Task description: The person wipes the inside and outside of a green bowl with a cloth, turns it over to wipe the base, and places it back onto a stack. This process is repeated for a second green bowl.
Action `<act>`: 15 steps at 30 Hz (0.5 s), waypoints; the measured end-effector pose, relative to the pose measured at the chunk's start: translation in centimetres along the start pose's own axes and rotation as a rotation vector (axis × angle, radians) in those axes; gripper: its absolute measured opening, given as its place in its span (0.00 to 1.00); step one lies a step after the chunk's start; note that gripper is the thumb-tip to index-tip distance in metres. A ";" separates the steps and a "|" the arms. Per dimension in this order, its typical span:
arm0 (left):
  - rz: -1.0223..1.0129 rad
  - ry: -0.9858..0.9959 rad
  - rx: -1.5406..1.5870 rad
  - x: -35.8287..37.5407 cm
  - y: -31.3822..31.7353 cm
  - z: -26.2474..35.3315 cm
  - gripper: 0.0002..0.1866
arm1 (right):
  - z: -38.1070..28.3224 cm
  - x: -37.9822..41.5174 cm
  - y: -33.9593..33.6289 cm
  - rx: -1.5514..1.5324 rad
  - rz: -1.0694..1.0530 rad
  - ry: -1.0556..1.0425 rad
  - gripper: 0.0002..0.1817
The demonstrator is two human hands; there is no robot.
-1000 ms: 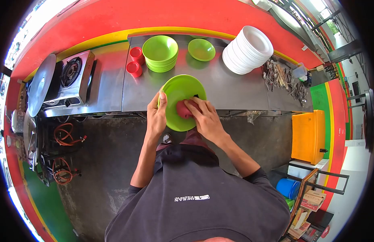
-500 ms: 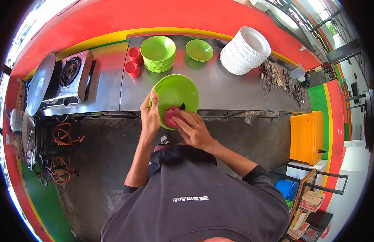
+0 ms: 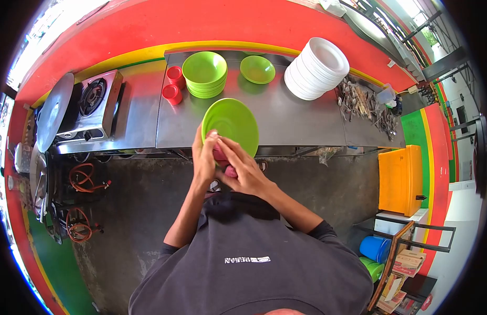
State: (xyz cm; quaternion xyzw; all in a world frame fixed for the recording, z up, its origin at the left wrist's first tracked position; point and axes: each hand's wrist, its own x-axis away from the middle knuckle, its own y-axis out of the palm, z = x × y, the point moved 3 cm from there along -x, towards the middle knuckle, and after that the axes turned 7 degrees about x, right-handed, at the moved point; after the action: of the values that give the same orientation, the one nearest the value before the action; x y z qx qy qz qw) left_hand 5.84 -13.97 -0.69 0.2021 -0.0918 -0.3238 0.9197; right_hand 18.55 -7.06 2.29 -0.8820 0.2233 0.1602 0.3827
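Observation:
A green bowl is held up in front of the counter's front edge, its inside facing me. My left hand grips its left rim, with the thumb over the edge. A bunched pinkish-red cloth is in my right hand, pressed to the bowl's near left rim beside my left thumb. Part of the cloth is hidden under the fingers. Beyond the bowl, a stack of green bowls and a smaller green stack stand on the steel counter.
Two red containers stand left of the green stack. White plates are piled at the right, beside a heap of cutlery. A gas stove sits at the left. An orange box stands at the right.
My right hand has moved the cloth from the bowl's inside to its near left rim, close to my left thumb. The bowl has tilted more upright.

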 end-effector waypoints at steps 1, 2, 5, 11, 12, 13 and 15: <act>-0.012 -0.042 0.048 -0.1 -0.6 0.4 0.22 | -0.8 -0.2 -0.3 -0.056 -0.047 -0.019 0.46; -0.029 -0.050 0.167 -0.6 -1.2 0.1 0.20 | -1.0 0.1 -0.5 -0.033 -0.137 -0.063 0.47; -0.194 -0.192 0.280 -0.9 -2.7 2.0 0.21 | 0.1 1.3 -0.6 0.209 -0.255 -0.147 0.43; -0.199 -0.181 0.061 -0.6 -1.9 4.4 0.24 | 2.8 1.5 -2.2 0.423 -0.082 -0.192 0.29; -0.183 -0.191 0.101 -0.5 -1.5 4.7 0.26 | 2.7 1.2 -2.1 0.428 -0.078 -0.173 0.28; -0.171 -0.146 0.113 -0.3 -1.2 4.5 0.27 | 2.4 0.9 -1.9 0.432 -0.072 -0.154 0.28; -0.149 -0.055 0.136 0.1 -0.8 3.3 0.28 | 1.8 0.2 -1.4 0.365 -0.056 -0.124 0.29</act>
State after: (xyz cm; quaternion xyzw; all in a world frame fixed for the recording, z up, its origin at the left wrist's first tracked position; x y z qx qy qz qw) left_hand 4.52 -15.61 1.93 0.2613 -0.1235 -0.3896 0.8745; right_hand 19.27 -4.91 1.90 -0.7923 0.2003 0.1603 0.5535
